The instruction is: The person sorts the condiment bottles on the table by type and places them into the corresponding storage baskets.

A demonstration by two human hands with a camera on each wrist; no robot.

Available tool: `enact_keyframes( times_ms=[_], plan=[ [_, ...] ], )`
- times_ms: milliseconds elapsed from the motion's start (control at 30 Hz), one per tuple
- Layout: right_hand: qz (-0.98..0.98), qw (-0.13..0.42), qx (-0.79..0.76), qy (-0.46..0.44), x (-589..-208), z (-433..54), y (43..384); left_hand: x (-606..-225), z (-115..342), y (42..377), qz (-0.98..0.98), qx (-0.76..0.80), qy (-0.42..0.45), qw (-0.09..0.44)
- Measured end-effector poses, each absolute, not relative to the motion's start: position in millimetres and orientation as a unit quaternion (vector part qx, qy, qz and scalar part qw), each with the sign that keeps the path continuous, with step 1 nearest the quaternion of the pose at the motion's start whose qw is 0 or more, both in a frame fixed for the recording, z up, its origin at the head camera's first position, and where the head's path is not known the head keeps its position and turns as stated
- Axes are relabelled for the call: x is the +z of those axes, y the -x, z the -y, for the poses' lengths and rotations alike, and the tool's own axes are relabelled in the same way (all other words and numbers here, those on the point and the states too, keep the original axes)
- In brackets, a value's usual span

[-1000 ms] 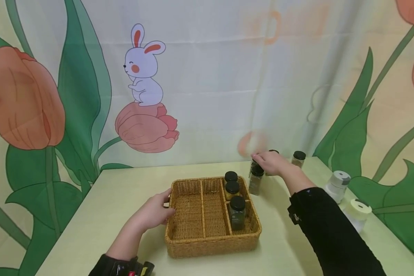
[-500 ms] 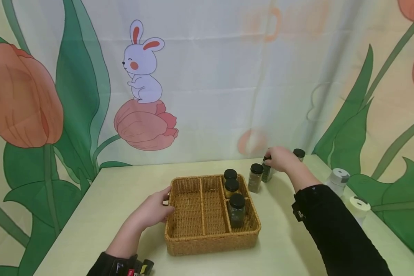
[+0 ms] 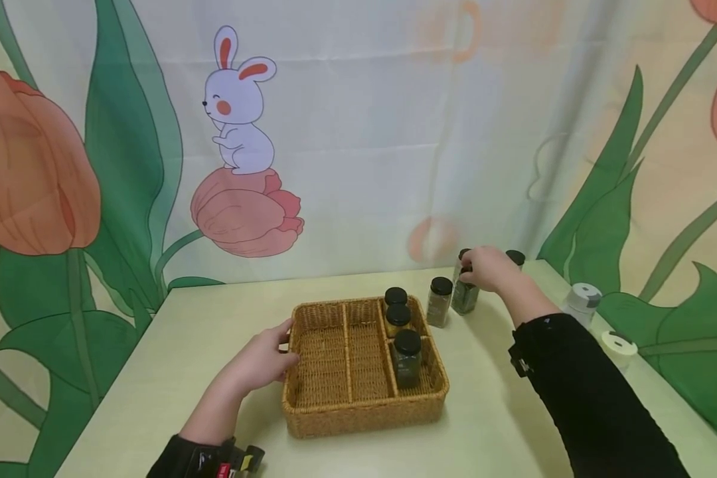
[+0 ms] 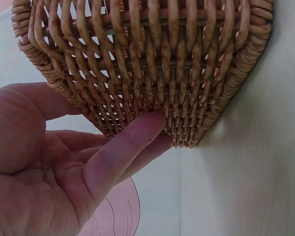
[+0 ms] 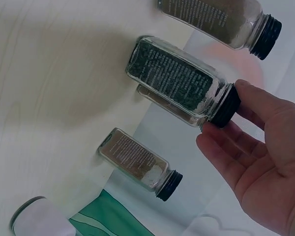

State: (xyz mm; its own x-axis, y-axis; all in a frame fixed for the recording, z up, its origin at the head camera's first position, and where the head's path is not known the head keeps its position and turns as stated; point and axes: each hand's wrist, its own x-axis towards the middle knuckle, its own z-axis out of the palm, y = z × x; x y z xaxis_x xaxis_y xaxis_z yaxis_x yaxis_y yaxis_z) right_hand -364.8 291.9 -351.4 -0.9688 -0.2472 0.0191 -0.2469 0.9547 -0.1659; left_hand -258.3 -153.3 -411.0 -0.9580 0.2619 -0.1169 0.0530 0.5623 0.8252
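Note:
In the head view, my left hand (image 3: 261, 362) holds the left side of a brown wicker basket (image 3: 364, 415); the left wrist view shows fingers against its woven outer wall (image 4: 152, 64). At the back right, my right hand (image 3: 491, 271) pinches the black cap of a glass spice jar (image 3: 466, 297) filled with dark green flakes. In the right wrist view this green jar (image 5: 169, 73) partly hides another jar behind it; whether its base touches the table cannot be told. A brown spice jar (image 3: 439, 304) stands just to its left.
Three black-capped jars, including a dark green one (image 3: 407, 362), stand in the basket's right compartments. Another brown jar (image 5: 137, 160) is beyond my right hand. Two white containers, one grey-topped (image 3: 582, 302) and one yellow-lidded (image 3: 618, 345), stand at the right. A printed curtain (image 3: 358, 133) hangs behind the table.
My right hand has moved right and slightly nearer with the green jar, from behind the brown jar to its right side. My left hand stays on the basket. The head view has shifted slightly.

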Motion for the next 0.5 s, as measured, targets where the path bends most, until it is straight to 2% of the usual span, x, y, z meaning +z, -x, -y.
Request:
enact_keyframes(
  times_ms=[500],
  plan=[
    [-0.987,0.031,-0.094,0.127,-345.5,-298.2,360.3,-412.2,154.8,261.9,-0.875,0.462,-0.091,0.116]
  ],
)
